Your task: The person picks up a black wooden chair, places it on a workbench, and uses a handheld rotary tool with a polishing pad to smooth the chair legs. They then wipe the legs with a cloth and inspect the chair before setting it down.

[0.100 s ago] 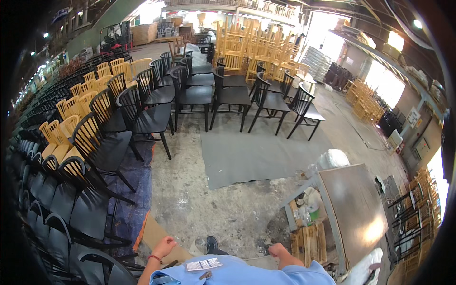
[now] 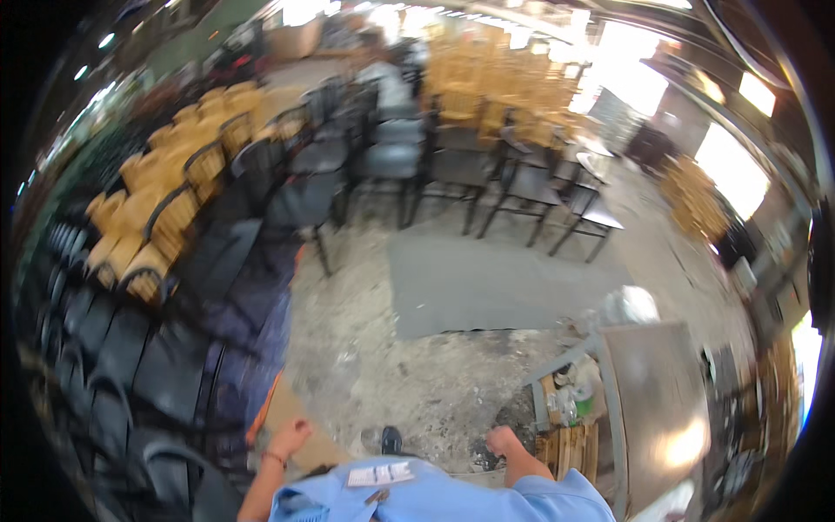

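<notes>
My left hand (image 2: 291,436), with a red bead bracelet at the wrist, hangs in front of my body at the lower left. Its fingers are loosely curled and no object shows in them. Below it lies a brown cardboard sheet (image 2: 300,409) on the floor. My right hand (image 2: 502,440) is closed like a fist, with nothing visible in it. It hangs left of a stack of wooden pieces (image 2: 570,447) beside the workbench (image 2: 658,391). Neither hand touches anything that I can see. The picture is smeared by motion.
Black chairs (image 2: 389,162) stand in rows ahead and along the left, with yellow wooden chairs (image 2: 139,213) behind. Tall stacks of yellow chairs (image 2: 496,78) rise at the back. A grey mat (image 2: 487,283) and a blue tarp (image 2: 261,348) lie on the concrete floor (image 2: 348,322).
The view has swung, so chairs, mat and workbench sit further right in the picture and are blurred. My left hand is slightly higher in the picture; both hands stay loosely closed.
</notes>
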`<state>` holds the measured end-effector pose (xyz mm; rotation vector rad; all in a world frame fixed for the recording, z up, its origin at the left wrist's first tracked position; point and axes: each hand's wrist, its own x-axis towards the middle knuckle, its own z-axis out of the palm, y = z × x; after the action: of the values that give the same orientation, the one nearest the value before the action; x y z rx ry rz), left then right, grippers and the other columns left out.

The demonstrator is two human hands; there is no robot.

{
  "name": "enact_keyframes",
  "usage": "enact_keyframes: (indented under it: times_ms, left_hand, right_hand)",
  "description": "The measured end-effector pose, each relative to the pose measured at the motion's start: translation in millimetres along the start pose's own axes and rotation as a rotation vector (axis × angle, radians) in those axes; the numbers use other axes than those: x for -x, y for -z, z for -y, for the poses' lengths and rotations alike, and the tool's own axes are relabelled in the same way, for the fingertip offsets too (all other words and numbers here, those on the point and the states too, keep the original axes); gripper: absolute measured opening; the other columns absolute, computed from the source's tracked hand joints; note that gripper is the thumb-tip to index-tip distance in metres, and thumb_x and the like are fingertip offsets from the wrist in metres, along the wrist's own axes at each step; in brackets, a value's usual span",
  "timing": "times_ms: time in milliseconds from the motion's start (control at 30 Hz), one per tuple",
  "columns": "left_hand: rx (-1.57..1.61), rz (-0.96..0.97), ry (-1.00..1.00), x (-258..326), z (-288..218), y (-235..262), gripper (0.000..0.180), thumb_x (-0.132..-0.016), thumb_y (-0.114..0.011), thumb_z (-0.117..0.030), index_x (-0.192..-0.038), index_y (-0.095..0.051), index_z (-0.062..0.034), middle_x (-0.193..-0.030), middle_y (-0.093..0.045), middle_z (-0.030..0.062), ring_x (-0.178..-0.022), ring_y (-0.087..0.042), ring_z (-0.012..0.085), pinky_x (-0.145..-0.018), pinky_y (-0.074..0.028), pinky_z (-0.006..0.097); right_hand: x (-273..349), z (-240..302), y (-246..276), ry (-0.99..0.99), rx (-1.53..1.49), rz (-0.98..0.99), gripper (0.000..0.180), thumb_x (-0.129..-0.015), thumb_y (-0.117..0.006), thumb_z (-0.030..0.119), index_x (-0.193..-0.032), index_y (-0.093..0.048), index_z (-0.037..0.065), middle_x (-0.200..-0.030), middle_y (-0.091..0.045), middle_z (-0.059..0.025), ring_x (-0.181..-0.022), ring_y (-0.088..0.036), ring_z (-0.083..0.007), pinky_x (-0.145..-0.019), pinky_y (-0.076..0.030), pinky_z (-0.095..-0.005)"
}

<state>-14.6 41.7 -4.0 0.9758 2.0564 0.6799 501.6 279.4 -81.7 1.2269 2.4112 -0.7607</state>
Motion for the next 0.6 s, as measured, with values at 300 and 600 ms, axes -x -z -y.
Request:
enact_keyframes:
  times_ms: [300, 600]
  left_hand:
    - [0.033, -0.199, 0.034, -40, 9, 62, 0.034, -0.090, -0.062, -0.031, -0.108, -0.064, -0.0029, -0.103, -0.069, 0.0157, -0.096, -0.065, 0.0284, -0.086, -0.050, 0.038]
    - [0.274, -0.418, 0.218, -78, 52, 164, 0.038, -0.089, -0.063, -0.028, -0.113, -0.062, 0.0017, -0.110, -0.068, 0.0169, -0.100, -0.065, 0.0255, -0.088, -0.049, 0.035]
  right_hand:
    - [-149, 97, 57, -0.445, -1.030, 0.011, 0.016, -0.083, -0.053, 0.009, -0.090, -0.063, -0.001, -0.066, -0.060, -0.0103, -0.046, -0.054, -0.0159, -0.034, -0.034, -0.0280]
    - [-177, 178, 59, -0.052, -0.431, 0.263, 0.017, -0.084, -0.052, 0.011, -0.077, -0.064, 0.002, -0.064, -0.060, -0.0136, -0.046, -0.055, -0.0192, -0.033, -0.035, -0.0360]
